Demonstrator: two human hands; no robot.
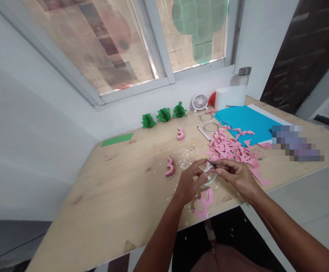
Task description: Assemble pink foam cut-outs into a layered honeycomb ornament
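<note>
My left hand (191,182) is closed, pinching a small white strip (208,167) between thumb and fingers. A slim dark pointed tool (211,163) sits in the closed fingers of my right hand (239,177), its tip against the strip; its exact kind is hard to make out. Beneath the hands, a pale ring like a tape roll (209,181) is partly hidden. Close to the table's front edge lies a flat pink paper cutout (204,204). Left of my hands stands a thick pink piece shaped like a 3 (170,167), with a smaller one (180,134) farther back.
Pink paper scraps (229,147) are heaped right of my hands, partly over blue sheets (249,121). White bits (186,156) are scattered about. Green paper trees (163,115), a small fan (200,102), a pen (204,133) and tape rings (211,127) are farther back.
</note>
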